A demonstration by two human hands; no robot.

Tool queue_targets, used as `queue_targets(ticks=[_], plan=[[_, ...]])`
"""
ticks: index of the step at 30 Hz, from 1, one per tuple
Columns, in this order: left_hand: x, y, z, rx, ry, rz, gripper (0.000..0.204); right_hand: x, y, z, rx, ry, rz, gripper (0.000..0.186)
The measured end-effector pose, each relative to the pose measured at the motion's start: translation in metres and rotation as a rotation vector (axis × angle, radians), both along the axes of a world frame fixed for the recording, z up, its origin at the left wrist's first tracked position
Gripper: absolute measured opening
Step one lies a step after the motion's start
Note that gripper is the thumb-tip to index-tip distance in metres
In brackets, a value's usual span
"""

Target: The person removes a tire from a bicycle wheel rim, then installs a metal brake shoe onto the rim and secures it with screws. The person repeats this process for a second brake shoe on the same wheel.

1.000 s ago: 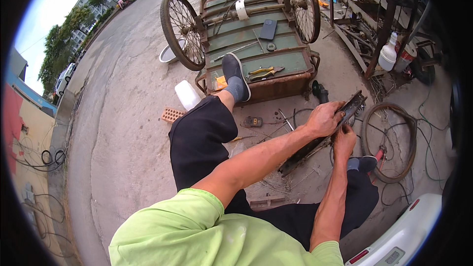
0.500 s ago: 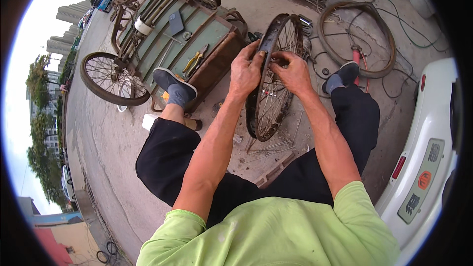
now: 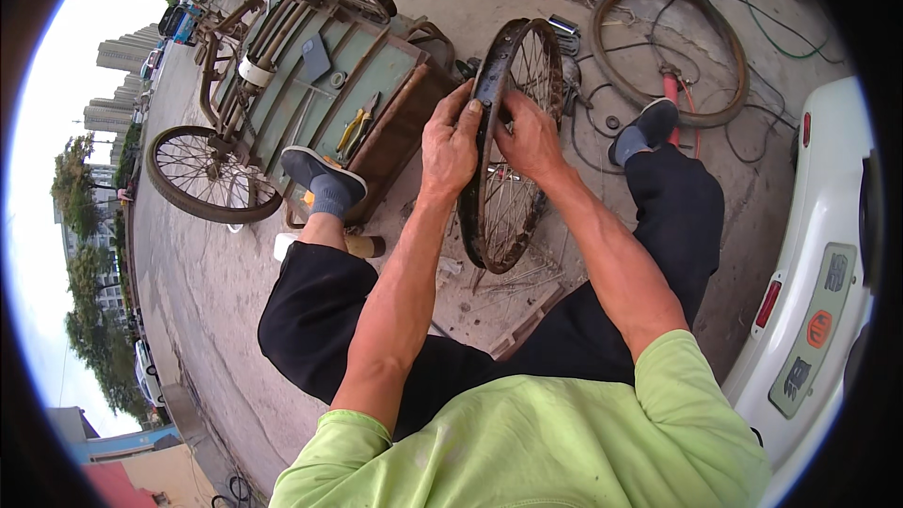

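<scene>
A rusty, dark spoked wheel (image 3: 493, 83) stands on edge between my legs, its rim turned toward my left. My left hand (image 3: 451, 143) grips the outer side of the rim, the thumb lying against the metal and the fingers closed. Inside the rim, among the spokes, my right hand (image 3: 527, 138) has its fingers curled and pressed together close to the metal. Whatever its fingertips hold is hidden by the rim and the hand itself.
An overturned cargo tricycle (image 3: 376, 85) lies at the left, with yellow-handled pliers (image 3: 357, 127) and a phone (image 3: 316, 57) on it. A loose tyre (image 3: 740, 47) and a red pump (image 3: 671, 92) are at the right. A white car (image 3: 800, 216) stands nearby; loose spokes (image 3: 527, 287) litter the ground.
My right hand has moved in closer against the rim, its fingers now partly behind it. My left hand keeps its hold. The whole view has shifted slightly.
</scene>
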State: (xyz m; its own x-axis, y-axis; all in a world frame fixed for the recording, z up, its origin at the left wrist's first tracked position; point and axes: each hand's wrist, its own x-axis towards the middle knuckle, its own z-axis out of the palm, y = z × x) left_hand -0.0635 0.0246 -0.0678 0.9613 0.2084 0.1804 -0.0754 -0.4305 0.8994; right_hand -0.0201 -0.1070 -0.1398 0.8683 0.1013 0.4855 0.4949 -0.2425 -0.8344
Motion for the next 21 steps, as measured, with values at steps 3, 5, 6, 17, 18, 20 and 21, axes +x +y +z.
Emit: queue_targets(ticks=[3,5,6,17,18,20,21], plan=[[0.002,-0.008,-0.009,0.089,-0.075,-0.013,0.04,0.005,0.002,-0.004,0.036,0.087,-0.046,0.019],[0.001,-0.011,-0.004,-0.011,-0.032,0.011,0.039,0.005,0.003,-0.004,0.005,0.059,-0.077,0.017],[0.001,-0.011,-0.001,-0.059,-0.013,0.023,0.038,0.005,0.003,-0.002,-0.009,0.043,-0.092,0.017],[-0.015,-0.022,-0.009,0.056,-0.075,0.057,0.037,0.002,-0.008,0.006,-0.174,-0.054,-0.101,0.019],[-0.015,-0.021,-0.01,0.048,-0.067,0.056,0.037,0.002,-0.012,0.009,-0.182,-0.05,-0.062,0.02],[-0.015,-0.018,-0.008,0.004,-0.037,0.05,0.038,-0.003,-0.018,0.016,-0.14,-0.008,0.027,0.027],[-0.016,-0.017,-0.005,-0.035,-0.015,0.045,0.038,-0.004,-0.023,0.019,-0.123,0.012,0.071,0.03]])
